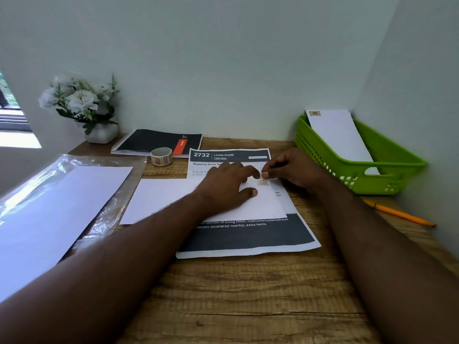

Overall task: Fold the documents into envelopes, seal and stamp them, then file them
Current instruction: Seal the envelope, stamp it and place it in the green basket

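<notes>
A white envelope point(164, 197) lies across a printed document point(250, 234) on the wooden desk point(248, 294). My left hand point(223, 187) rests flat on the envelope, fingers spread. My right hand point(295, 170) pinches a small brownish stamp point(263, 181) at the envelope's upper right corner. A roll of stamps point(161, 156) stands behind, left of the document. A stamped envelope point(337, 135) leans in the green basket point(387, 180) at the right.
A clear plastic sleeve with white envelopes point(57, 204) lies at the left. A black spiral notebook point(159, 142) and a white flower pot point(99, 132) sit at the back. An orange pencil point(400, 214) lies near the right wall.
</notes>
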`<act>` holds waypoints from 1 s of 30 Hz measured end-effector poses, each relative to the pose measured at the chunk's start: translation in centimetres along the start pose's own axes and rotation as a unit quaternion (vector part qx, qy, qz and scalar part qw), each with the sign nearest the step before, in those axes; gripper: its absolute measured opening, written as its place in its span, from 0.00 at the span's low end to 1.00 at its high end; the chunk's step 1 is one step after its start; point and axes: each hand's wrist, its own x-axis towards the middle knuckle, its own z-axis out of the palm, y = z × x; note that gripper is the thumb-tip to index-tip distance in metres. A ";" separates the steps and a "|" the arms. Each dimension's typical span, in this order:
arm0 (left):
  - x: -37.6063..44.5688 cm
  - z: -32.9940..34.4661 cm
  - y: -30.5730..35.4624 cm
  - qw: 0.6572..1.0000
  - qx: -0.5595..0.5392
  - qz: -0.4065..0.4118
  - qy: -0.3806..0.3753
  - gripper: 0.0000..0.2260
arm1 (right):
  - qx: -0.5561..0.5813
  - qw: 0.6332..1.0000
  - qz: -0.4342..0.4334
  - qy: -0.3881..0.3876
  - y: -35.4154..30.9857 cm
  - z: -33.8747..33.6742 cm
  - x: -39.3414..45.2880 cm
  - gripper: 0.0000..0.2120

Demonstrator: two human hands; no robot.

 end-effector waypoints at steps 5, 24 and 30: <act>0.0 0.2 0.1 0.999 0.043 0.000 -0.013 0.18 | 0.005 1.000 -0.002 -0.011 0.1 0.2 0.0 0.03; -0.1 0.3 0.3 0.997 0.066 0.017 -0.019 0.16 | -0.025 1.000 -0.009 -0.008 0.1 0.4 -0.1 0.02; -0.1 0.2 0.3 0.997 0.069 0.015 -0.030 0.16 | -0.029 0.999 -0.009 -0.012 0.3 0.4 0.0 0.03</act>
